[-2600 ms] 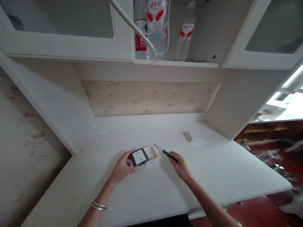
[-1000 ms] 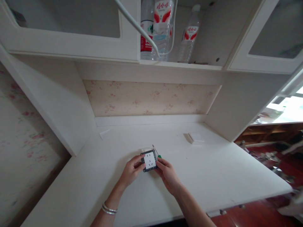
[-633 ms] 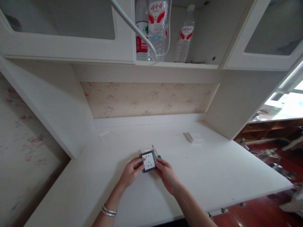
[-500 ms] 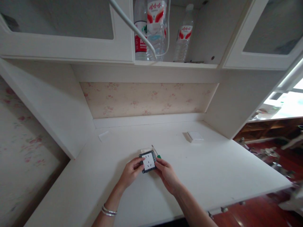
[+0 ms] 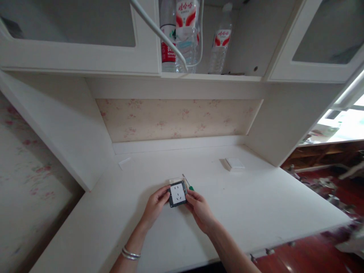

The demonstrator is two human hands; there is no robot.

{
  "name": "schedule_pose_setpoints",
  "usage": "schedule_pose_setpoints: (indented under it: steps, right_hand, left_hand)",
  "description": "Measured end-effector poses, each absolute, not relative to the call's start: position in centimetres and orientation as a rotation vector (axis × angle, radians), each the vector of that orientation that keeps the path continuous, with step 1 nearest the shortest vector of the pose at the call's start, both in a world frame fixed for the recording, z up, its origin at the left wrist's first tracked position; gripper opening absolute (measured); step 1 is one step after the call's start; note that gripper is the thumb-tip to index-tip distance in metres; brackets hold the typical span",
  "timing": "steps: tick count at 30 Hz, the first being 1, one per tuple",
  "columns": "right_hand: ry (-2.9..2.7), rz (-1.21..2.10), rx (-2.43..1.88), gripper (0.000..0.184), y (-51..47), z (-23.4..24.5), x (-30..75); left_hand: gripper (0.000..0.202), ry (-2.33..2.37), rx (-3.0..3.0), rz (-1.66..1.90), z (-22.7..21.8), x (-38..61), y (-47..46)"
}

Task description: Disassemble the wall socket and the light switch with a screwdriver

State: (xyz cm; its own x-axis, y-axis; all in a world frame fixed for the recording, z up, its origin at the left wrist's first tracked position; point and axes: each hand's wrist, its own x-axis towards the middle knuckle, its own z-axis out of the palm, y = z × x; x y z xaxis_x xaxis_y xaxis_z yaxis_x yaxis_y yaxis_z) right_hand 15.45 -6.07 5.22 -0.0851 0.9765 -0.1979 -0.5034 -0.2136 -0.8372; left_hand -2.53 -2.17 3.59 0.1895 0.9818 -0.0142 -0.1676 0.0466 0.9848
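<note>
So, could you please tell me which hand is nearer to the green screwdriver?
Right. The right hand is just in front of the screwdriver; the left hand is across the socket.

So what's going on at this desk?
A person holds a small dark-framed socket in both hands, left hand on its left edge, right hand on its right, over the white desk. A green-handled screwdriver lies right behind it, and a white square plate sits farther back to the right.

Dark-framed white socket, face up, gripped both sides.
</note>
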Motion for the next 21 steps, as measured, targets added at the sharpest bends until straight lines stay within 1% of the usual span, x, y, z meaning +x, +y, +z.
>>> schedule_pose_setpoints:
  steps: [8,16,18,21]
  right_hand:
    - [-0.713,1.566,-0.949,0.035,-6.23,5.41,15.2]
    - [-0.734,1.548,-0.983,0.034,-6.27,5.29,15.04]
    - [-0.724,1.533,-0.985,0.038,-6.26,5.2,14.99]
    - [-0.684,1.512,-0.983,0.048,-6.24,5.06,14.95]
  left_hand:
    - [0.05,0.998,1.156,1.123,3.58,-2.5,-2.21]
    - [0.045,1.023,1.22,1.164,3.46,-2.54,-2.21]
    - [0.043,1.043,1.242,1.166,3.33,-2.57,-2.2]
    - [0.039,1.061,1.263,1.147,3.09,-2.61,-2.18]
